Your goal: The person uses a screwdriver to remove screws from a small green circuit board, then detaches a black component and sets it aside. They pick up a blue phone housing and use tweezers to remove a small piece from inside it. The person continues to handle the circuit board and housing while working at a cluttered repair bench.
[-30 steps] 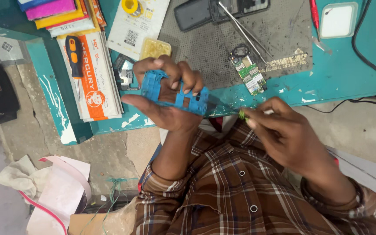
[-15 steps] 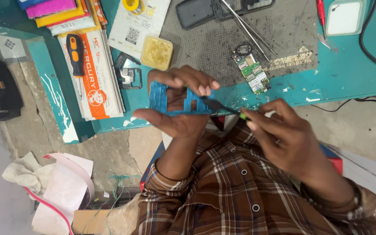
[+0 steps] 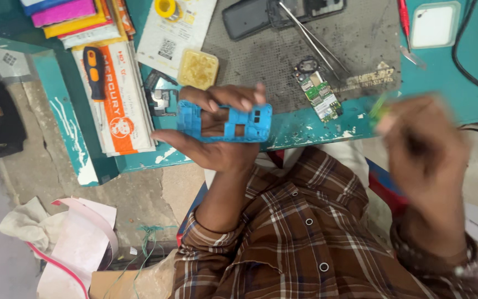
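Head view shows a blue plastic phone frame [image 3: 225,123] gripped in the left hand [image 3: 217,141], with the thumb laid along its lower edge and the fingers [image 3: 233,99] curled over its upper edge. The frame is held level just off the near edge of the teal workbench [image 3: 305,124], above the open gap between the bench and the lap. Cut-outs in the frame are seen through to the palm.

The right hand [image 3: 424,147] is raised to the right, well apart from the frame, and is blurred; a thin green-tipped tool [image 3: 380,105] appears to be pinched in it, though the grip itself cannot be made out.

On the grey work mat [image 3: 283,50], a small green circuit board [image 3: 319,94] is laid near the mat's front edge, with metal tweezers [image 3: 313,39] angled above it and a dark phone shell [image 3: 250,16] at the mat's far edge. A yellow square block [image 3: 198,69] is set just left of the mat, beside a small metal part [image 3: 159,97]. An orange-handled screwdriver [image 3: 94,72] is rested on a stack of papers [image 3: 123,111] at the bench's left end.

Bare teal surface is left between the circuit board and the right hand. Bare concrete floor [image 3: 139,194] is seen below the bench edge.
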